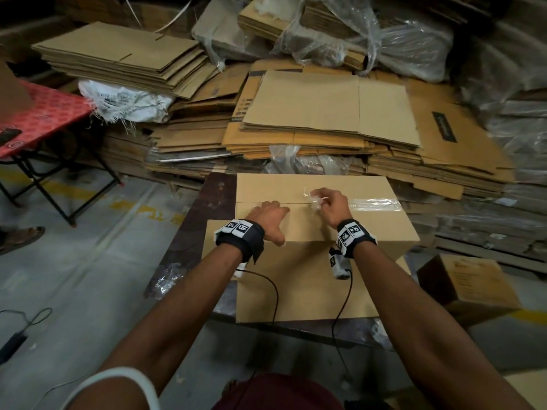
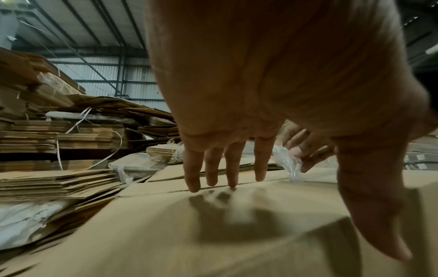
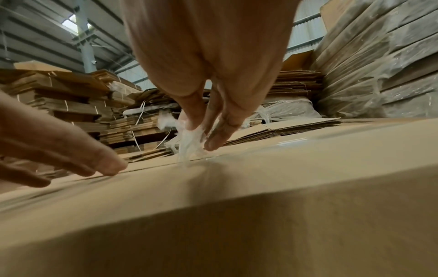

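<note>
cardboard box (image 1: 310, 270) on dark table (image 1: 219, 196) | left hand (image 1: 268, 220) flat, fingers straight, pressing box top by seam | right hand (image 1: 331, 207) pinches crumpled clear tape (image 1: 314, 200) at seam | head view alone shows tape stuck rightward; right wrist shows fingertip pinch

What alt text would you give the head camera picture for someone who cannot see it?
A person's right hand pinches crumpled clear tape at the seam of a closed cardboard box, while the left hand rests flat on its top. Stacks of flattened cartons lie behind.
</note>
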`<state>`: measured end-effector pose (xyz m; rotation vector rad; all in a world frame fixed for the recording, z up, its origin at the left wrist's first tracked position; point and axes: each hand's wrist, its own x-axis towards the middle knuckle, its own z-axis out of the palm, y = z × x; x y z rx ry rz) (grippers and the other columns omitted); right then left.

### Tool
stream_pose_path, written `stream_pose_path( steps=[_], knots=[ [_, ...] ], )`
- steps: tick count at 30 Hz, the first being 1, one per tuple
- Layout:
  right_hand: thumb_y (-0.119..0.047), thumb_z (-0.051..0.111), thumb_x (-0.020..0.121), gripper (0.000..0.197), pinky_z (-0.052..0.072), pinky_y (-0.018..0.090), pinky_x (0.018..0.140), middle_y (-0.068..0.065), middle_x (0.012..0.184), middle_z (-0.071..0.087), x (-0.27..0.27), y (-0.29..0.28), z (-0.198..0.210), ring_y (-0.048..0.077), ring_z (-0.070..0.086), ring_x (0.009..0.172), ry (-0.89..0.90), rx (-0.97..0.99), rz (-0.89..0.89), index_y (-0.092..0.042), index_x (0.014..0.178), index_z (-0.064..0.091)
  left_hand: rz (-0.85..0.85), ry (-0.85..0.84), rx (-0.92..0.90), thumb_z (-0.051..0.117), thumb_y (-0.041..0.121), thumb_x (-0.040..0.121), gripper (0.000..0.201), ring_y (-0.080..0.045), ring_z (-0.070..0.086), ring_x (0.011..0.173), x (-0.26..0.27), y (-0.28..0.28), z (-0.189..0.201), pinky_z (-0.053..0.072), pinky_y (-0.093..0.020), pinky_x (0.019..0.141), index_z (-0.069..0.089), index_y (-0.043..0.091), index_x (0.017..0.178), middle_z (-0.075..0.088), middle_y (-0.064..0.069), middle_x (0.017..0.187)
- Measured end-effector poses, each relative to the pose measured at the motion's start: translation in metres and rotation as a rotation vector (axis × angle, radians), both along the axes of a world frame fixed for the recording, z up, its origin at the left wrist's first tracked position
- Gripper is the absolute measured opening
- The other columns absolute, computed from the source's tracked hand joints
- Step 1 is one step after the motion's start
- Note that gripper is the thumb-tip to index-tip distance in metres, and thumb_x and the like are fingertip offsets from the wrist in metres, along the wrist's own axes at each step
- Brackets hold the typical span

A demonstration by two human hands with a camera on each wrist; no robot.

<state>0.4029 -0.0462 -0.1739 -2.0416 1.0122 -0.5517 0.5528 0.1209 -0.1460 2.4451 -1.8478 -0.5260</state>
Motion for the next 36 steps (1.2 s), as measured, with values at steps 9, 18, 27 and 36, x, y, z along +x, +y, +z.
stream_pose_path(
  steps=[9,18,27,36],
  knots=[
    [0.0,0.078,0.082,0.071,0.058,0.036,0.078,0.007,0.102,0.063,-0.006,0.017,0.008,0.023,0.067,0.09,0.021,-0.009,-0.097,-0.032,0.124,0.031,-0.04,-0.085,0.018,0.089,0.047,0.065,0.096,-0.034,0.042,0.133,-0.008,-0.007,-0.008,0.044,-0.05,0.106,0.045,0.021,0.147,0.039,-0.013,0.148],
    [-0.03,0.063,0.1,0.035,0.039,0.044,0.116,0.001,0.149,0.048,0.001,0.016,-0.009,0.023,0.046,0.136,0.115,0.005,0.163,-0.021,0.134,0.063,0.013,-0.11,0.092,0.085,0.035,0.07,0.104,-0.029,0.026,0.15,0.046,0.006,0.001,0.032,-0.053,0.117,0.03,0.037,0.159,0.02,-0.001,0.168],
    [-0.017,0.054,0.105,0.015,0.05,0.008,0.059,0.011,0.102,0.065,-0.019,-0.005,0.013,0.017,0.066,0.082,-0.189,0.035,-0.248,-0.007,0.117,0.053,0.03,-0.114,0.11,0.086,0.043,0.065,0.088,-0.035,0.049,0.129,0.039,-0.017,0.012,0.045,-0.053,0.104,0.051,0.024,0.143,0.049,-0.008,0.144],
    [0.008,0.066,0.084,0.032,0.043,0.024,0.104,0.002,0.145,0.036,-0.03,-0.013,-0.001,0.027,0.053,0.125,0.183,-0.238,-0.122,-0.006,0.113,0.07,-0.048,0.028,-0.012,0.077,0.041,0.081,0.081,-0.036,0.043,0.135,-0.015,-0.058,-0.001,0.041,-0.047,0.109,0.043,0.022,0.152,0.045,-0.013,0.148]
  ],
)
